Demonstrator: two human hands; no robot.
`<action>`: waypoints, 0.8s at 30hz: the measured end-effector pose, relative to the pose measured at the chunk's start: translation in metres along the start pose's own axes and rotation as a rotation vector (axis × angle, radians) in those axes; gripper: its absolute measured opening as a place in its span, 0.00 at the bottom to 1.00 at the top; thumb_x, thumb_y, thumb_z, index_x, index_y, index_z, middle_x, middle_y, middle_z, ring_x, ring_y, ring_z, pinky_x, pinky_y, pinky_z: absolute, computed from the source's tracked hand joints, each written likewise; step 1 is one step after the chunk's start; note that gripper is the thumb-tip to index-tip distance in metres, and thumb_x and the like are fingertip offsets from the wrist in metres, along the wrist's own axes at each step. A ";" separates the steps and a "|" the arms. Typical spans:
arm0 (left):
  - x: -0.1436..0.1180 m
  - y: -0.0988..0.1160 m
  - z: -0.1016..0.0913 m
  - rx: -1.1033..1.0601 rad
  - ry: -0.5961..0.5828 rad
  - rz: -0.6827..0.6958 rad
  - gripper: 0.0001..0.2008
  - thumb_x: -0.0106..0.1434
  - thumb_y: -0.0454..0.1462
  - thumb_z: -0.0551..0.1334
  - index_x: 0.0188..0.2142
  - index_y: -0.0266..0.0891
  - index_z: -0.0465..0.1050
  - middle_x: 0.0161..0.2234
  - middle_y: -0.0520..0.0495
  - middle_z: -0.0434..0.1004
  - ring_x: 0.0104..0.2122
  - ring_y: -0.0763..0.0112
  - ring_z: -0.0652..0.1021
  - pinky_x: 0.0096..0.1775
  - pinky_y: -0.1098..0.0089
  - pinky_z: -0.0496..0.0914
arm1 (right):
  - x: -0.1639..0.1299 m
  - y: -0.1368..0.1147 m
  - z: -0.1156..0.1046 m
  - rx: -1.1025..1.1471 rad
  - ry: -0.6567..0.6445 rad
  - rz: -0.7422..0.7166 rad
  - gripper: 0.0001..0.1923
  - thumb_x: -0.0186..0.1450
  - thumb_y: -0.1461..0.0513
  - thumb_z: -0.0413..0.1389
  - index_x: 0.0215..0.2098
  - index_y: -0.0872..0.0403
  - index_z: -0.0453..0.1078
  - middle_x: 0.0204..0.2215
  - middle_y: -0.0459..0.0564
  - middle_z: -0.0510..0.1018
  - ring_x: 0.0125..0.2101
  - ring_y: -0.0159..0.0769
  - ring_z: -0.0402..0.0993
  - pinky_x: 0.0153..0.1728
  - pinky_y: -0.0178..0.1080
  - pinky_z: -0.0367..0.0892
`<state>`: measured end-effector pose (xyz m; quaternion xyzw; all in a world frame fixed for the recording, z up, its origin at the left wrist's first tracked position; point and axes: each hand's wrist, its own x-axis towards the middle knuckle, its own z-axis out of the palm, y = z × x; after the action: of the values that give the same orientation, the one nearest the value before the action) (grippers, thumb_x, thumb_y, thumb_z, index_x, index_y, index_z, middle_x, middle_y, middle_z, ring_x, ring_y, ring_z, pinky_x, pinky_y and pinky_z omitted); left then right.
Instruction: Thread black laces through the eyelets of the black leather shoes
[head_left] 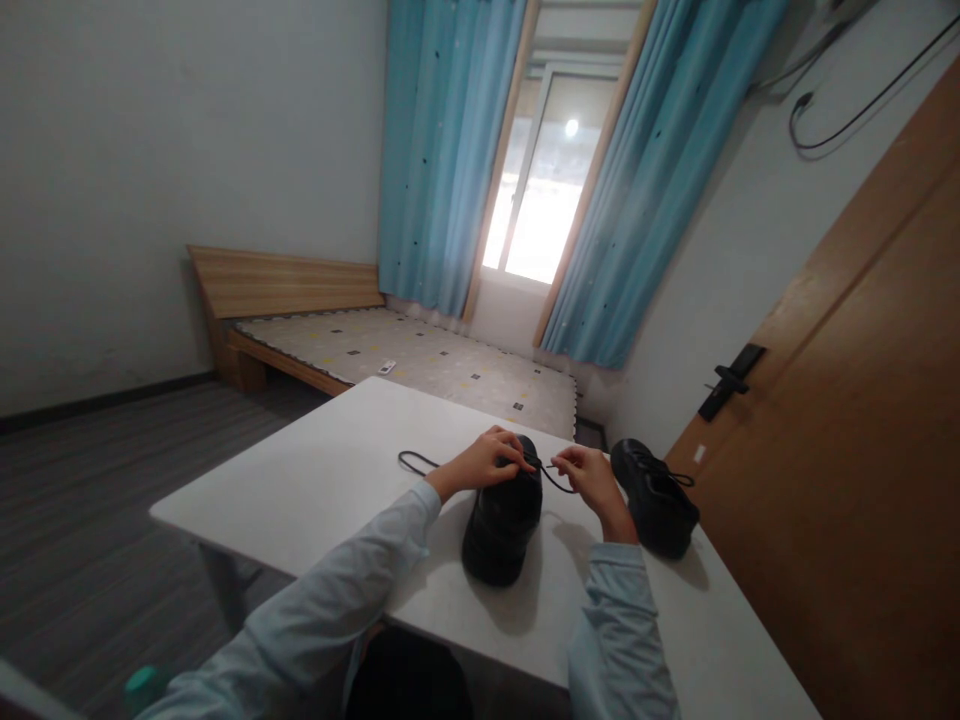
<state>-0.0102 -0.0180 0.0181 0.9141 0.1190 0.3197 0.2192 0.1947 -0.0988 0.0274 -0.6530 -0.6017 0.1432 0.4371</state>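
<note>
Black lace (556, 478) seemingly pinched between both hands (540, 472).

A bright window (541, 190) is flanked by long blue curtains (442, 150); a low wooden bed (390, 350) is set below it, over grey plank flooring (82, 500).

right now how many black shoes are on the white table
2. One black shoe lies between the left hand and right hand, which pinch its lace. The other shoe sits near the table's right edge.
</note>
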 end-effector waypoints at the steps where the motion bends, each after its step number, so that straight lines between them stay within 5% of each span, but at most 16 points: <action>1: 0.000 0.001 0.000 0.000 -0.003 -0.003 0.14 0.56 0.31 0.57 0.38 0.46 0.78 0.38 0.49 0.74 0.42 0.67 0.69 0.51 0.66 0.59 | 0.000 -0.001 0.001 -0.014 -0.019 -0.007 0.13 0.53 0.54 0.57 0.20 0.57 0.72 0.15 0.47 0.72 0.13 0.27 0.60 0.15 0.30 0.54; 24: 0.000 0.003 0.000 0.002 0.030 0.007 0.14 0.56 0.31 0.57 0.37 0.45 0.78 0.37 0.48 0.73 0.42 0.67 0.69 0.51 0.66 0.59 | -0.002 -0.007 0.003 -0.029 -0.139 -0.078 0.12 0.53 0.56 0.58 0.20 0.57 0.73 0.15 0.46 0.72 0.16 0.29 0.64 0.17 0.31 0.56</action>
<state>-0.0094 -0.0203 0.0191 0.9098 0.1194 0.3342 0.2152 0.1877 -0.1005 0.0298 -0.6240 -0.6575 0.1623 0.3899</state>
